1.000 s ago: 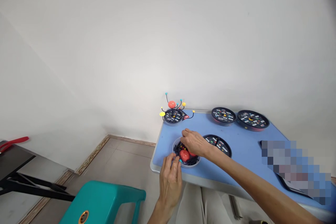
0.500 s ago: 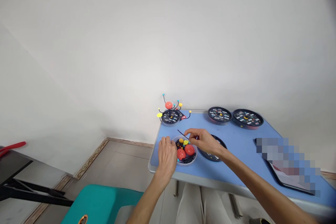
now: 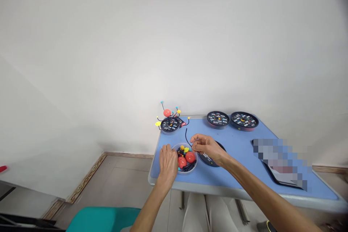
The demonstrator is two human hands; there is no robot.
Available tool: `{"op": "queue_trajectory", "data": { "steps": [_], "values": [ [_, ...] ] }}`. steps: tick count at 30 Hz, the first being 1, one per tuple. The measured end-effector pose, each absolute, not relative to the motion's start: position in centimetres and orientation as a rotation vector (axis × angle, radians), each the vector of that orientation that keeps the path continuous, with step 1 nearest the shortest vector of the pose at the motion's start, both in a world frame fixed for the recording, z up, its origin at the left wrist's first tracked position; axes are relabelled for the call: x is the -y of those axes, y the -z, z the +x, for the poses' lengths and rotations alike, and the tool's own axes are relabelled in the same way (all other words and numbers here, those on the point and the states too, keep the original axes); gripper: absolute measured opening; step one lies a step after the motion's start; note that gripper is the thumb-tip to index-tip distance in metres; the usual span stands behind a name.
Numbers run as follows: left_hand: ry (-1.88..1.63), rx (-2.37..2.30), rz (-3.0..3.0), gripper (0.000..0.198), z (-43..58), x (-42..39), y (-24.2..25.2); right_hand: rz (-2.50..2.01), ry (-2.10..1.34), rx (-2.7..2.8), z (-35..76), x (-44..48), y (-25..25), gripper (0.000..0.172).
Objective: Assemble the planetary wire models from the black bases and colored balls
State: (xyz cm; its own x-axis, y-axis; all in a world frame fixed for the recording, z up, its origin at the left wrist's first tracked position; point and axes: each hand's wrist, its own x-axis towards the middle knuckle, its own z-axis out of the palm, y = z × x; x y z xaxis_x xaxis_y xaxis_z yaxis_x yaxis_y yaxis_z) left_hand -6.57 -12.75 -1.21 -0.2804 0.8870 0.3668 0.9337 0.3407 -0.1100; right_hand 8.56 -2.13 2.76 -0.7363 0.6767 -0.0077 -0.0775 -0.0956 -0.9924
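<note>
A clear round bowl (image 3: 185, 159) sits near the front edge of the blue table (image 3: 239, 185). It holds two red balls (image 3: 186, 159), small yellow and teal beads, and black wire pieces. My left hand (image 3: 168, 165) rests at the bowl's left rim with its fingers bunched downward, and whatever they touch is hidden. My right hand (image 3: 206, 147) pinches a thin black wire (image 3: 186, 137) just above the bowl's right rim. Under that hand lies a black round disc (image 3: 209, 160), mostly hidden.
At the back left stands a built model with a red ball and wire arms on a black disc (image 3: 169, 120). Two more black discs (image 3: 231, 119) lie along the wall. A blurred patch (image 3: 280, 161) covers the table's right side. A teal stool (image 3: 103, 217) stands below.
The black wire now stands more upright from my right hand, which has drawn slightly back from the bowl. The whole scene has shifted left in view.
</note>
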Motion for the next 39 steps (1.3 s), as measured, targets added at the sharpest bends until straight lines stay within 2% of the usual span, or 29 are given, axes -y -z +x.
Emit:
{"op": "queue_trajectory", "data": {
  "steps": [4,7,9,11,14,16,18,21,29,39],
  "values": [
    [0.284,2.205,-1.607,0.024,-7.1,12.7,0.8,-0.709,-1.912,1.568,8.5,2.9,-2.4,0.017],
    [0.614,2.228,-1.631,0.024,-7.5,12.9,0.8,-0.68,-1.942,1.534,8.3,3.9,-1.9,0.013],
    [1.0,2.313,-1.635,0.022,-7.5,13.2,0.9,-0.648,-1.962,1.527,8.2,4.4,-1.5,0.011],
    [1.533,2.404,-1.598,0.02,-7.2,13.4,0.9,-0.644,-1.974,1.528,8.3,4.9,-1.3,0.011],
    [2.339,2.369,-1.428,0.034,-6.1,13.5,0.4,-0.662,-1.989,1.535,8.8,5.4,-1.3,0.012],
    [2.674,2.311,-1.324,0.048,-5.3,13.6,-0.3,-0.67,-2.002,1.55,9.2,5.6,-1.3,0.011],
    [2.856,2.301,-1.299,0.053,-4.7,13.6,-1.0,-0.67,-2.013,1.568,9.6,5.7,-1.4,0.01],
    [2.961,2.328,-1.339,0.051,-4.0,13.7,-1.6,-0.659,-2.021,1.599,10.1,5.8,-1.5,0.009],
    [2.944,2.331,-1.454,0.04,-3.1,13.5,-1.2,-0.753,-2.0,1.65,11.3,5.7,-1.9,0.014],
    [2.623,2.293,-1.692,0.032,-2.2,13.8,-2.8,-0.625,-2.184,1.483,12.8,5.7,-1.4,0.008]
  ]
}}
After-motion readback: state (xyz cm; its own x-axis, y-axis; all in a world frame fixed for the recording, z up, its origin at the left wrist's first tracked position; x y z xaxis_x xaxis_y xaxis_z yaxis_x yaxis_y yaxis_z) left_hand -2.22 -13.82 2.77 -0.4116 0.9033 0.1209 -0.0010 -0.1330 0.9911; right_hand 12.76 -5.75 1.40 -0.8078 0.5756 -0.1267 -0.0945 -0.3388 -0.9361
